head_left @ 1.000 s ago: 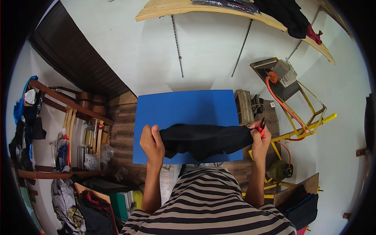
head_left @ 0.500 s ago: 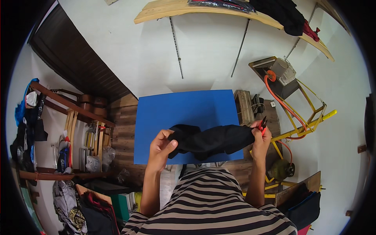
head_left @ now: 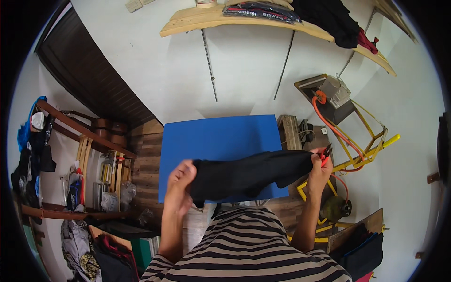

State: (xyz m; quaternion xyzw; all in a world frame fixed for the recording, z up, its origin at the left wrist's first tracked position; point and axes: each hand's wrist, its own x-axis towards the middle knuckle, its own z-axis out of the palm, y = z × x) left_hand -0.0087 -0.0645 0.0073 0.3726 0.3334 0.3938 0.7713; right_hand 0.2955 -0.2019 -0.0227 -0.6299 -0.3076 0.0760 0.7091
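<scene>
A piece of black cloth [head_left: 249, 175] is stretched out between my two hands, above the near part of a blue table [head_left: 213, 134]. My left hand [head_left: 181, 181] is closed on its left end, with the fingers folded over the edge. My right hand [head_left: 321, 169] pinches the right end. In that same hand sits a small red-handled tool with a dark tip [head_left: 326, 152], pointing up and away; whether it is pliers or snips I cannot tell. The cloth's lower edge hangs unevenly.
On the wall ahead is a wooden shelf [head_left: 197, 21] with bagged items and black clothing. At right stand a yellow metal frame [head_left: 371, 150] with an orange hose and a gas cylinder [head_left: 336, 207]. Shelving [head_left: 84, 127] with clothes and bags is at left. A wooden crate [head_left: 290, 134] stands beside the table.
My hands have moved apart, my left one to the left and my right one slightly right. The cloth went from bunched and twisted to flatter and drawn out. The red-handled tool stayed in my right hand.
</scene>
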